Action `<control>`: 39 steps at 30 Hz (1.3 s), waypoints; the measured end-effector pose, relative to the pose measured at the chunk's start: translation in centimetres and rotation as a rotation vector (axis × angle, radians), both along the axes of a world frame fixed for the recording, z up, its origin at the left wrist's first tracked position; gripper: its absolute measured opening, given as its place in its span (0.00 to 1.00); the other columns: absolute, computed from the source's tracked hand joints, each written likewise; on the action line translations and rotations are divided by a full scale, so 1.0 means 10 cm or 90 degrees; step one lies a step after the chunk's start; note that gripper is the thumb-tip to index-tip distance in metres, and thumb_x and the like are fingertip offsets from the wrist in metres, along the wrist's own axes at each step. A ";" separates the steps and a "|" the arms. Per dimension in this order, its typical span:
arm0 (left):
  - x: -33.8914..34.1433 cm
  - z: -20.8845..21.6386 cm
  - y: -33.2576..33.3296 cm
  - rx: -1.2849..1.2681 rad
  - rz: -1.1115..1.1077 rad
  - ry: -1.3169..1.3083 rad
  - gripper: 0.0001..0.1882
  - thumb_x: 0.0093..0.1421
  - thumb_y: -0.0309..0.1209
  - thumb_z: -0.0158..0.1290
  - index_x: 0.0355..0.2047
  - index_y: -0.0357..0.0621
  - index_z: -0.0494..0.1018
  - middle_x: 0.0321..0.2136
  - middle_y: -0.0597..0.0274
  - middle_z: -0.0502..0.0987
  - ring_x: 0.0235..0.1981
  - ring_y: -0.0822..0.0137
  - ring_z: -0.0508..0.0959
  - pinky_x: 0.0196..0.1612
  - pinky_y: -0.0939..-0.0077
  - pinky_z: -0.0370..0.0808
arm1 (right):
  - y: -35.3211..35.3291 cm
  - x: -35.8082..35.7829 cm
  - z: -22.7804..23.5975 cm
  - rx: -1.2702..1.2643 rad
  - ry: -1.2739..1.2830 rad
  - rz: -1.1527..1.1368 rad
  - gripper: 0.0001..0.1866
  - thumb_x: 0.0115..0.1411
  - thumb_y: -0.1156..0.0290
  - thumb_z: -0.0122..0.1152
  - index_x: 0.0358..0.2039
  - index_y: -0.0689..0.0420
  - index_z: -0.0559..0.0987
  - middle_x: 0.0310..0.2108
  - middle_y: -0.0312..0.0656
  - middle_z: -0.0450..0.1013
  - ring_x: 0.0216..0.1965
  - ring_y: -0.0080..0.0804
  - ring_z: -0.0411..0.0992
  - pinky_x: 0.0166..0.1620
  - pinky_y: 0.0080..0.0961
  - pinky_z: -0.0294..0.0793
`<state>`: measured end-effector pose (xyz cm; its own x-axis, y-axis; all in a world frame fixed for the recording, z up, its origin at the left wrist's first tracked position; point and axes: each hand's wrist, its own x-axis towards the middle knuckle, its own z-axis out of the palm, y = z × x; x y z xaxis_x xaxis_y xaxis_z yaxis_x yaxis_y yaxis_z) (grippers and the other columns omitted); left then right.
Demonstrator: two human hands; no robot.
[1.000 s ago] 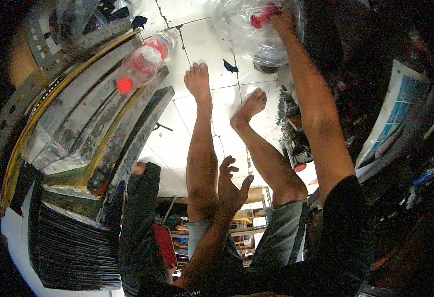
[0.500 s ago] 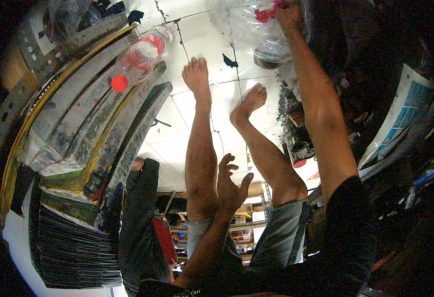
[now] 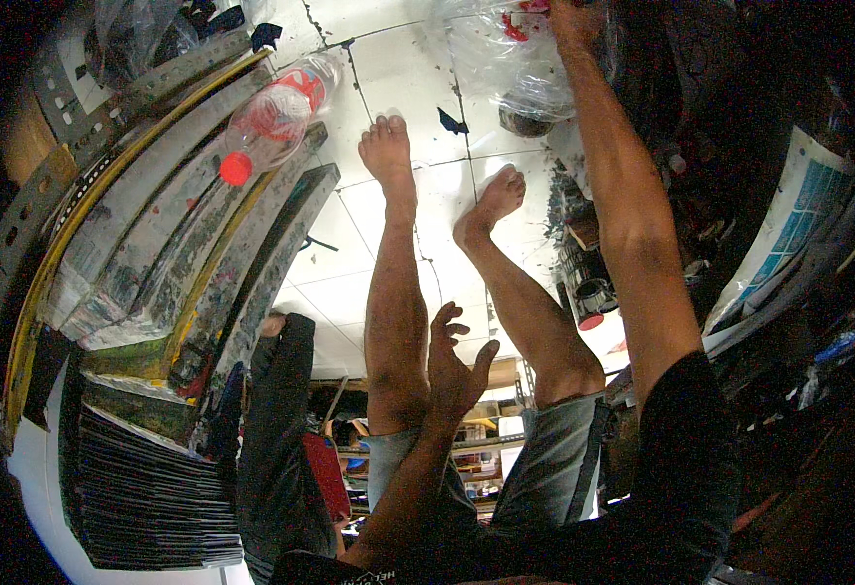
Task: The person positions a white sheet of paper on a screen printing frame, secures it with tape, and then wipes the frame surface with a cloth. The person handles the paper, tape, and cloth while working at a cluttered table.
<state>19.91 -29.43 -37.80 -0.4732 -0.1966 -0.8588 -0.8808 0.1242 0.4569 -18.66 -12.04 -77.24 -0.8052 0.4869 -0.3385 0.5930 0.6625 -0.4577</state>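
One clear plastic bag [image 3: 505,70], over white tiles [image 3: 398,68] beyond your right foot [image 3: 496,200], right hand [image 3: 576,27] at its right side. Fingers unclear at view's top edge: cannot tell how closed, or whether gripping. Your left hand [image 3: 459,375] loosely spread, holding nothing. Bag likely light, soft, slippery; best pinched by bunched folds near red patch [image 3: 515,26]. Looks transparent, crumpled, glossy.

There're 2 hands [image 3: 462,380] [image 3: 577,29], 2 bare legs [image 3: 395,312] [image 3: 528,317], 1 clr btl [image 3: 296,102] & 1 red cap [image 3: 235,169].
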 end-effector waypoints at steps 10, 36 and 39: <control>0.01 0.01 0.00 -0.007 -0.004 -0.005 0.42 0.49 0.31 0.66 0.61 0.40 0.56 0.53 0.52 0.67 0.45 0.61 0.73 0.47 0.63 0.70 | -0.28 0.13 0.62 -0.189 0.029 -0.153 0.07 0.52 0.65 0.63 0.26 0.55 0.80 0.25 0.39 0.76 0.29 0.33 0.73 0.36 0.33 0.74; 0.00 0.00 -0.03 -0.006 0.002 0.010 0.41 0.49 0.33 0.66 0.60 0.38 0.57 0.52 0.52 0.68 0.44 0.61 0.73 0.46 0.64 0.71 | 0.00 0.11 0.02 -0.582 0.173 -0.506 0.10 0.52 0.74 0.58 0.36 0.60 0.75 0.30 0.40 0.75 0.30 0.34 0.73 0.34 0.29 0.73; -0.02 0.01 -0.04 -0.001 0.006 0.010 0.41 0.49 0.32 0.66 0.60 0.39 0.58 0.52 0.52 0.68 0.44 0.61 0.73 0.46 0.64 0.70 | 0.01 0.12 0.06 -0.604 0.173 -0.509 0.10 0.54 0.73 0.57 0.37 0.60 0.76 0.30 0.40 0.75 0.30 0.34 0.73 0.33 0.28 0.73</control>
